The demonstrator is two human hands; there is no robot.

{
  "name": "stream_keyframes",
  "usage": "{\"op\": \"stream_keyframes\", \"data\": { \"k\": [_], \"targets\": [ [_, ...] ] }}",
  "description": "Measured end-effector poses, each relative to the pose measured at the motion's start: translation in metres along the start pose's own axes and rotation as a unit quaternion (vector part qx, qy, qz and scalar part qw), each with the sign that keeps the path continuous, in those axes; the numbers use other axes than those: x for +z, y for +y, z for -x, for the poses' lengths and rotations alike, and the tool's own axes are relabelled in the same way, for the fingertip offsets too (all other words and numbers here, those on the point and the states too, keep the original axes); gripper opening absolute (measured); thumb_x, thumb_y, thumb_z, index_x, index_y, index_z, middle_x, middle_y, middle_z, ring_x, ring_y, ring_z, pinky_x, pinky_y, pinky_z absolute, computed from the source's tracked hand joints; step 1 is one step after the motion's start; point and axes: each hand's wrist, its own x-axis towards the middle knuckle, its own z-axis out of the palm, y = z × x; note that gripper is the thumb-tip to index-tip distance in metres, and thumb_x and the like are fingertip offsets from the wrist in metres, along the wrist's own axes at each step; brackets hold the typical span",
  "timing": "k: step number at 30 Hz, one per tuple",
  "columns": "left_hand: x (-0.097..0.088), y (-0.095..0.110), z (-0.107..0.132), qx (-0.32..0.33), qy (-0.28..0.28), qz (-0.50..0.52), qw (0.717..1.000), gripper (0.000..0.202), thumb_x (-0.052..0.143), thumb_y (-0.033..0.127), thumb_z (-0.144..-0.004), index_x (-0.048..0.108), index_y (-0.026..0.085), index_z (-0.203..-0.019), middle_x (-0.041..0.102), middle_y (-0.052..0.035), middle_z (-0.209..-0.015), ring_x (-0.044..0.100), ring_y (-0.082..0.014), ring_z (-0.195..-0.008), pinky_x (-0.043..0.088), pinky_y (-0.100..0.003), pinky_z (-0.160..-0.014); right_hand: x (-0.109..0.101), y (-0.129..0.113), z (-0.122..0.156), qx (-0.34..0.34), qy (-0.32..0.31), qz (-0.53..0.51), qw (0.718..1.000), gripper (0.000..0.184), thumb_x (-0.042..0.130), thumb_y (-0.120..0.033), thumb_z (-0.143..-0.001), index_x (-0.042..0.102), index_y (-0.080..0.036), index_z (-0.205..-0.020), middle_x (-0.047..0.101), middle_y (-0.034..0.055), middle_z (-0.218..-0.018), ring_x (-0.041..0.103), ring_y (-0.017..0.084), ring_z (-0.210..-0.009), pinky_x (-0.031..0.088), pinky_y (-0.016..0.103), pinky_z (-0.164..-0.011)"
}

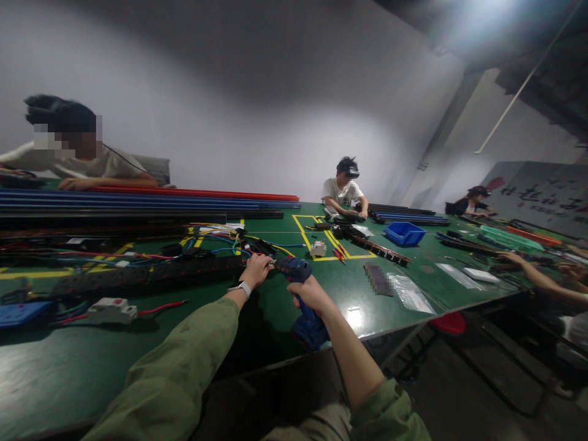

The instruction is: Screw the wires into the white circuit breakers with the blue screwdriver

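A blue cordless drill (296, 268) is gripped by its handle in my right hand (310, 293), its nose turned left. Just in front of the drill's tip, my left hand (256, 271) has its fingers drawn together at the right end of a long black socket strip (197, 267). What those fingers pinch is too small and hidden to make out. Coloured wires (220, 236) spread over the table behind the strip. Near its left end lie a white circuit breaker (111, 311) with red leads and a blue socket piece (22, 313).
Long blue rails (138, 199) and red rails run along the far side of the green table (349, 300). Another white breaker (318, 248), a blue bin (404, 233), a plastic bag (408, 291) and a dark phone-like slab (378, 278) lie rightward. Co-workers sit opposite and right.
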Motion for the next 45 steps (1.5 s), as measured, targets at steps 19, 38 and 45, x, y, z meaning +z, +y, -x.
{"op": "stream_keyframes", "data": {
  "k": [19,38,45],
  "targets": [
    [-0.0015,0.001,0.0005,0.001,-0.002,-0.007,1.0,0.023,0.06,0.029,-0.097,0.077,0.025,-0.112,0.073,-0.0108,-0.11,0.055,-0.0304,-0.113,0.043,-0.041,-0.099,0.0,0.0017,-0.0006,-0.007,-0.001,0.002,1.0,0.029,0.06,-0.016,-0.07,0.065,-0.018,-0.099,0.05,-0.0087,-0.051,0.05,0.011,-0.04,0.034,0.021,-0.043],
    [0.0037,-0.0038,-0.0016,0.002,-0.002,-0.002,1.0,0.024,0.061,0.032,-0.098,0.077,0.026,-0.113,0.074,-0.0104,-0.113,0.055,-0.0306,-0.113,0.042,-0.042,-0.101,-0.0012,0.0039,-0.0016,-0.003,-0.003,0.004,1.0,0.022,0.06,-0.017,-0.07,0.065,-0.017,-0.092,0.051,-0.0068,-0.051,0.051,0.012,-0.041,0.033,0.021,-0.041],
    [0.0004,-0.0019,-0.0007,0.009,-0.005,-0.015,1.0,0.023,0.061,0.026,-0.097,0.077,0.025,-0.114,0.073,-0.0103,-0.112,0.056,-0.0302,-0.113,0.043,-0.04,-0.099,-0.0007,0.0057,-0.0039,-0.015,-0.008,0.001,1.0,0.024,0.059,-0.016,-0.069,0.065,-0.017,-0.093,0.051,-0.0076,-0.052,0.05,0.011,-0.04,0.034,0.021,-0.041]
  ]
}}
